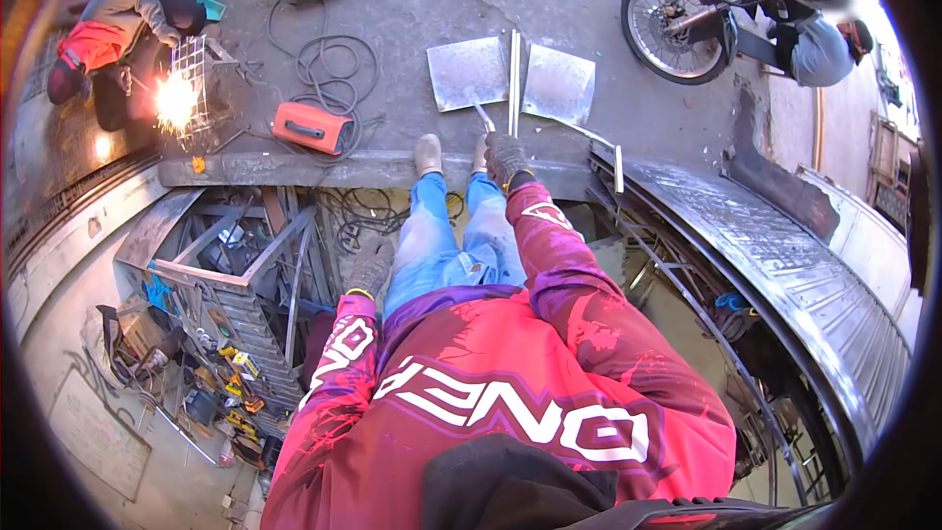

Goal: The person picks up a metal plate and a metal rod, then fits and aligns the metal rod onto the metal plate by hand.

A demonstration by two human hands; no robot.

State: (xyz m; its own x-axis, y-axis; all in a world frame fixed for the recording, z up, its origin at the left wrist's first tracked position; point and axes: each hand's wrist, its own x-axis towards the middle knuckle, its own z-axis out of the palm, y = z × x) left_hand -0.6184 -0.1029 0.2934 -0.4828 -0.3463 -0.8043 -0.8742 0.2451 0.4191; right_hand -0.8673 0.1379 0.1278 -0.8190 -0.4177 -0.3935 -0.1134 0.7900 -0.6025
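My right hand (507,159), in a grey knit glove, is stretched forward and closed around what looks like a short metal rod (486,119); the gripped part is hidden. Just ahead of it, a long narrow metal bar (514,79) lies on the ground between two metal sheets, a left sheet (469,73) and a right sheet (558,83). My left hand (371,266), gloved too, hangs beside my left thigh with its fingers loosely extended, and nothing shows in it.
At far left a crouching person (103,34) works beside bright sparks (176,103) at a metal grid. An orange machine (313,128) with cables sits left of my feet. A motorcycle (677,27) and another person (827,51) are at right. Ribbed metal panels (765,245) flank me.
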